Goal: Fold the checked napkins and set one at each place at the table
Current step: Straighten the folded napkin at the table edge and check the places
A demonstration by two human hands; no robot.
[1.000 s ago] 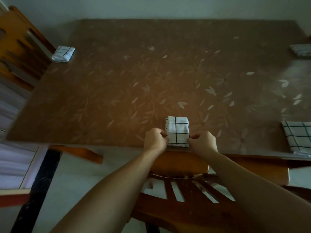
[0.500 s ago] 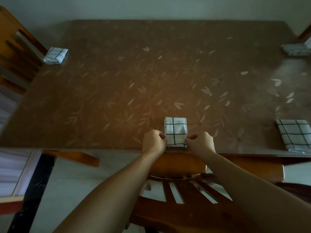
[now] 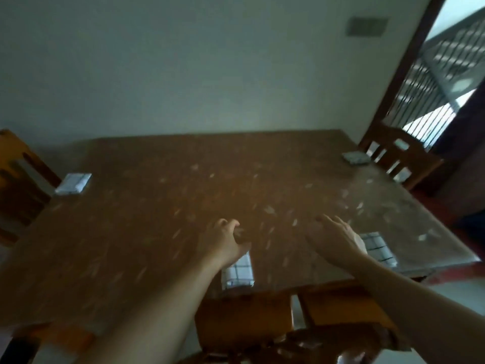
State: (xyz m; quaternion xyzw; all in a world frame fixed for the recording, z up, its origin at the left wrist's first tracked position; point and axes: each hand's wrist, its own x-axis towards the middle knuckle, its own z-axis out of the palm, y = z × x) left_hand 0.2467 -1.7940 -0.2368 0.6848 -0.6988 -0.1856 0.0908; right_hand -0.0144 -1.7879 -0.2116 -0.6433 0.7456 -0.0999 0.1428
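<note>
Folded checked napkin (image 3: 239,271) flat at table (image 3: 147,211) near edge, released. Above it, left hand (image 3: 223,241) loosely curled, empty; right hand (image 3: 337,239) spread, empty. Second napkin (image 3: 379,248) near right corner; others at left edge (image 3: 74,183) and far right corner (image 3: 355,156).

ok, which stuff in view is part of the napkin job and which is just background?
Task things:
- near-edge napkin, folded, below the left hand
- near-right napkin, beside the right hand
- far-left napkin
- far-right napkin
- table
- both hands, open, holding nothing

Background:
- left chair
- far-right chair
- near chair
- wall plate
- window grille
</note>
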